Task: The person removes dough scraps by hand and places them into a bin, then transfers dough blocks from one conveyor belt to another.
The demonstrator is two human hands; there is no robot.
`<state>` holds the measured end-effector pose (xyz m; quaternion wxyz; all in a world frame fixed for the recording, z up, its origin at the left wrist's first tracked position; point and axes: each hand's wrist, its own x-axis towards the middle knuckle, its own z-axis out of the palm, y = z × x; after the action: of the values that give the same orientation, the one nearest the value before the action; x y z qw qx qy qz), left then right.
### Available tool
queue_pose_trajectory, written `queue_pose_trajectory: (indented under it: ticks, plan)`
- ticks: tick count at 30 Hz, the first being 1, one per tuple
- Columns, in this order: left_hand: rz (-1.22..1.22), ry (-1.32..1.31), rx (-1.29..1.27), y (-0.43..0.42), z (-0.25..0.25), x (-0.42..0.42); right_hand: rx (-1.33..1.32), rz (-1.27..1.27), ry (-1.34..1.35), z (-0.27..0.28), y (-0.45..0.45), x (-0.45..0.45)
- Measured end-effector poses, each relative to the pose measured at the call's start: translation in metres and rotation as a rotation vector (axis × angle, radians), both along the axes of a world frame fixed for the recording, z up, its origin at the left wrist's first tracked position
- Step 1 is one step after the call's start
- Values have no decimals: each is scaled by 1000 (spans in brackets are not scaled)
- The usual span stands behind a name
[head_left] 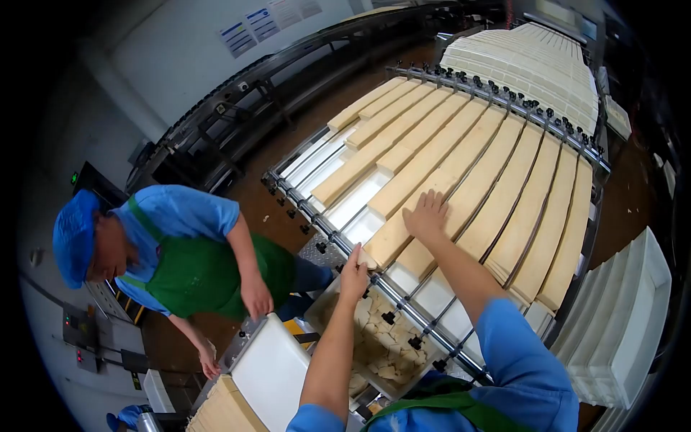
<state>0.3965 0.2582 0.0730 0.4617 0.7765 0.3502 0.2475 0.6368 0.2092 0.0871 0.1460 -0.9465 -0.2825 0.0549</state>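
Long pale-yellow strips, seemingly stacked thin sheets of a dough-like food, lie side by side on a slatted conveyor with dark lines between some of them. My right hand point(427, 214) rests flat, fingers spread, on top of one strip point(450, 176). At that strip's near end is my left hand point(353, 273), with a finger stretched out along the end, by the metal roller bar point(327, 232). Its lower fingers are partly hidden. Under the bar stands a bin point(399, 389) with broken pale pieces in it.
A co-worker in a green apron point(205, 277) stands at left beside a white board point(270, 371) and a stack of pale sheets point(224, 409). White trays point(622, 324) are nested at right. Black knobs line the far roller point(504, 93); more pale product point(522, 61) lies beyond.
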Motion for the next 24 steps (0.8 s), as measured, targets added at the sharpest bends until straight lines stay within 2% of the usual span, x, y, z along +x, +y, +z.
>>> queue_pose_trajectory:
  ticks: [1, 2, 4, 6, 7, 9, 10, 11, 13, 18, 21, 22, 24]
  plan:
    - [39, 148, -23, 0, 2, 6, -27, 48, 75, 3, -4, -7]
    - [87, 76, 49, -1, -4, 10, -59, 97, 148, 3, -7, -9]
    - [151, 13, 113, -5, -16, 10, -53, 138, 91, -6, -13, -5]
    - [287, -34, -124, -13, -10, 2, -40, 193, 38, -6, -16, -5]
    - [312, -30, -128, -20, -8, -4, -62, 180, 56, -4, -16, -4]
    - [368, -206, 59, -46, 6, -21, -96, 205, 81, 1, -17, -8]
    - [407, -208, 38, -62, 14, -31, -97, 188, 58, 3, -16, -8]
    - [430, -169, -128, -72, 12, -44, -95, 172, 32, 1, -15, -9]
    - [436, -38, 441, -95, -3, -72, -74, 178, -56, -8, -14, -8]
    - [493, -15, 177, -164, -5, -145, 34, 194, -167, -32, -7, 6]
    - [558, -43, 121, -194, -29, -194, 309, 247, -299, -41, -9, 12]
    - [581, -124, 37, -203, -34, -210, 426, 296, -312, -41, -13, 4]
    - [658, -163, 25, -220, -27, -240, 536, 386, -223, -28, -25, -32]
